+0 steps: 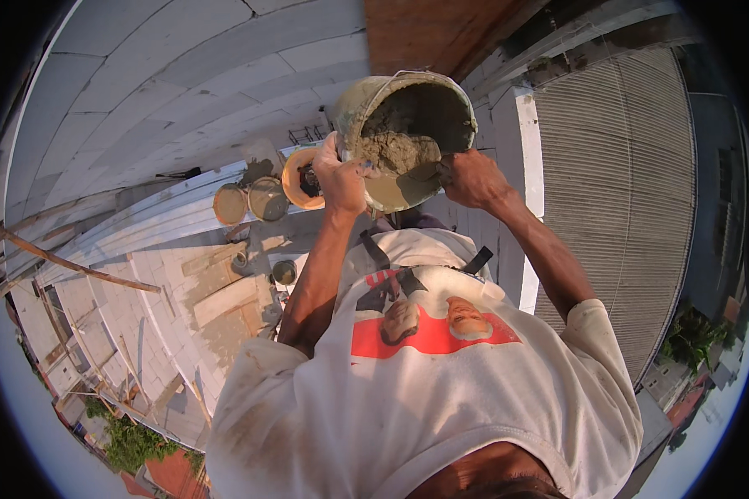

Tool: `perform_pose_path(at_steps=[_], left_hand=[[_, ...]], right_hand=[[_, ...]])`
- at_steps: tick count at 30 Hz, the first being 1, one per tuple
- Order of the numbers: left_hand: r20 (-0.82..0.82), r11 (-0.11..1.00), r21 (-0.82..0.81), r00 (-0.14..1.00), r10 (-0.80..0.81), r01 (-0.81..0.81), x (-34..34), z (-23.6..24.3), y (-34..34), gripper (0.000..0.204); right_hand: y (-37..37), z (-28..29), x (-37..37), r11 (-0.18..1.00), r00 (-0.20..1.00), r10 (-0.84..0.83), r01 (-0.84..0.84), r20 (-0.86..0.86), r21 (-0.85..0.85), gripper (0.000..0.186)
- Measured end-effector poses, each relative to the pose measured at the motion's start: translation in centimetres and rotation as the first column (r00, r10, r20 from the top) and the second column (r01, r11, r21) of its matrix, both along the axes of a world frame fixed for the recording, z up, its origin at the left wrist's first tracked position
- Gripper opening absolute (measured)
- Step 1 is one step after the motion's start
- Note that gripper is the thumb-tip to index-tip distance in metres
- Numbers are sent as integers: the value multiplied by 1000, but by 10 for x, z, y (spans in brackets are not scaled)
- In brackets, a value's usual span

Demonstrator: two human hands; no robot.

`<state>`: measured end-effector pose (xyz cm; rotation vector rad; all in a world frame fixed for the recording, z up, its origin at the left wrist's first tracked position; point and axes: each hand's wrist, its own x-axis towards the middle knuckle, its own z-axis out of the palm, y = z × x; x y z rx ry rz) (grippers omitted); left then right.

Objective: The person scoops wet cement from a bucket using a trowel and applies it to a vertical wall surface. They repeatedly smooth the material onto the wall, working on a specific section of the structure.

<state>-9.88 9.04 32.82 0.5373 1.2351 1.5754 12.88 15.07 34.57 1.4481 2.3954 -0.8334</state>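
A mortar-smeared bucket [345,112] is tilted in front of me, its mouth turned toward me. Wet grey-brown mortar [389,150] lies heaped inside it. My left hand [341,179] is closed on the bucket's left rim, thumb toward the opening. At the right rim, my right hand [473,180] is closed in a fist around the handle end of what looks like a mortar-coated trowel [424,155]. The blade reaches into the bucket beside the mortar; the handle is hidden by my fingers. A wire bail [429,73] lies along the bucket's far rim.
An orange tub [291,185] and two mortar-stained buckets [230,205] stand to the left on a pale ledge. A small dark bucket [284,272] sits lower. A block wall [175,75] rises ahead; a brown board [441,33] is beside it. A corrugated roof [616,200] lies right, below the wall edge.
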Motion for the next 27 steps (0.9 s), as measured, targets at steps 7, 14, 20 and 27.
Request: perform_pose_path(at_steps=[7, 14, 20, 27], left_hand=[[165, 1000, 19, 986, 9, -13, -5, -1, 6, 38], [237, 976, -108, 949, 210, -189, 7, 14, 11, 39], [430, 960, -188, 861, 272, -209, -4, 2, 6, 30], [554, 974, -197, 808, 202, -109, -18, -43, -2, 50]], right_hand=[[-19, 0, -11, 983, 925, -177, 148, -337, -110, 39], [-21, 19, -22, 956, 874, -278, 213, -398, -200, 35], [-10, 38, -17, 982, 874, -187, 155, -449, -108, 35], [26, 161, 3, 978, 880, -166, 90, -445, -187, 38]])
